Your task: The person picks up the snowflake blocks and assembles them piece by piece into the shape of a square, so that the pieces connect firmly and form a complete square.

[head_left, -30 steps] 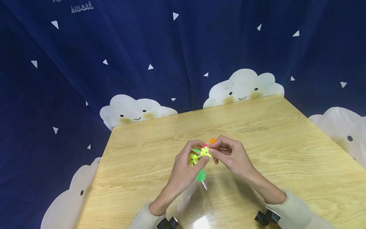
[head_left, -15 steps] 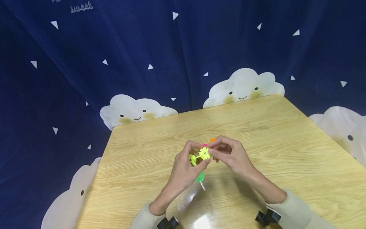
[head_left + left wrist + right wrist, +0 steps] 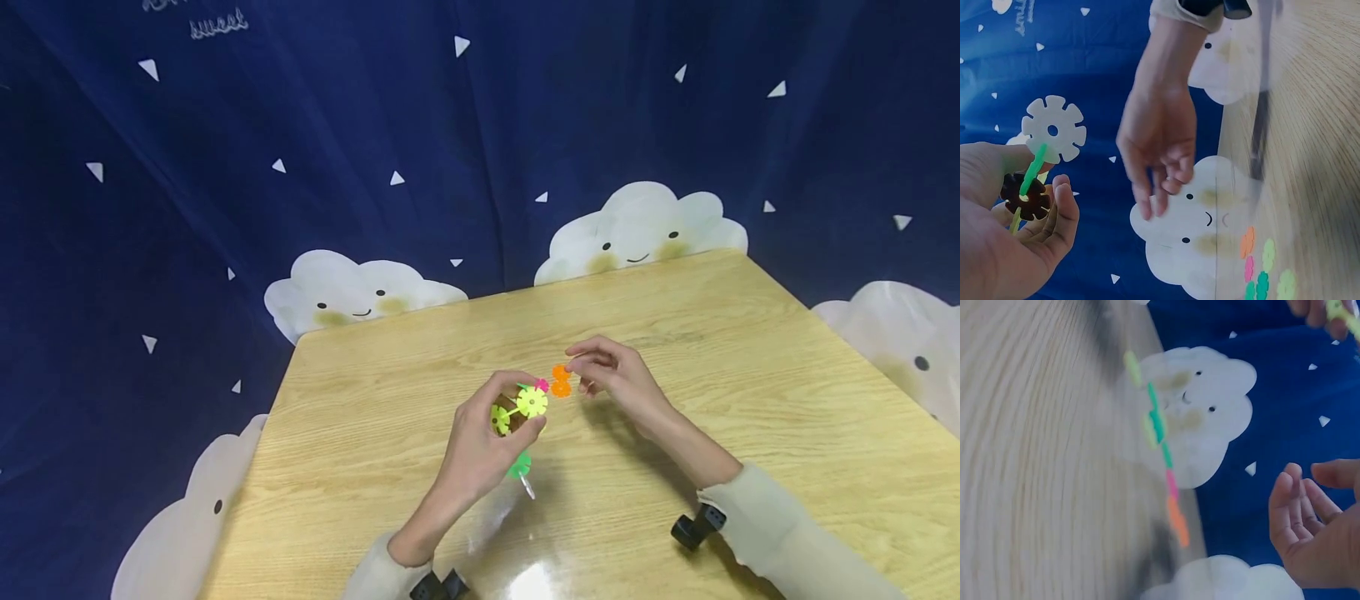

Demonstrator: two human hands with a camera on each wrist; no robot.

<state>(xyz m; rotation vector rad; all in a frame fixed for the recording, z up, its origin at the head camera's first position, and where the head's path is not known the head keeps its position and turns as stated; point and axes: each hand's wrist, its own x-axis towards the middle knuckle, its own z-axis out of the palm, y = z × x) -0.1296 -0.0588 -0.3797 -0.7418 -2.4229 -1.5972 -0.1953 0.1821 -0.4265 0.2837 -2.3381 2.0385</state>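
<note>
My left hand (image 3: 480,446) holds joined plastic snowflake discs between thumb and fingers, above the table. A yellow snowflake disc (image 3: 532,402) faces up at the thumb tip, with another yellow disc (image 3: 499,419) linked beside it inside the curve of the hand. From the left wrist, one notched disc (image 3: 1063,122) looks pale, a green piece (image 3: 1033,169) shows edge-on, and a darker disc (image 3: 1036,203) sits near the fingers. My right hand (image 3: 626,383) hovers to the right, fingers loosely bent, nothing in them. Right by its fingertips, in the head view, are orange discs (image 3: 560,388).
Several loose discs lie flat on the wooden table (image 3: 675,333), among them a pink disc (image 3: 543,385) and a green disc (image 3: 521,464). A small pale stick-like thing (image 3: 527,486) shows by the green one. Behind hangs a dark blue curtain (image 3: 337,125) with clouds.
My right hand has let go of the yellow disc and moved right and slightly away, uncovering the orange discs. The left hand keeps its hold, shifting slightly left.
</note>
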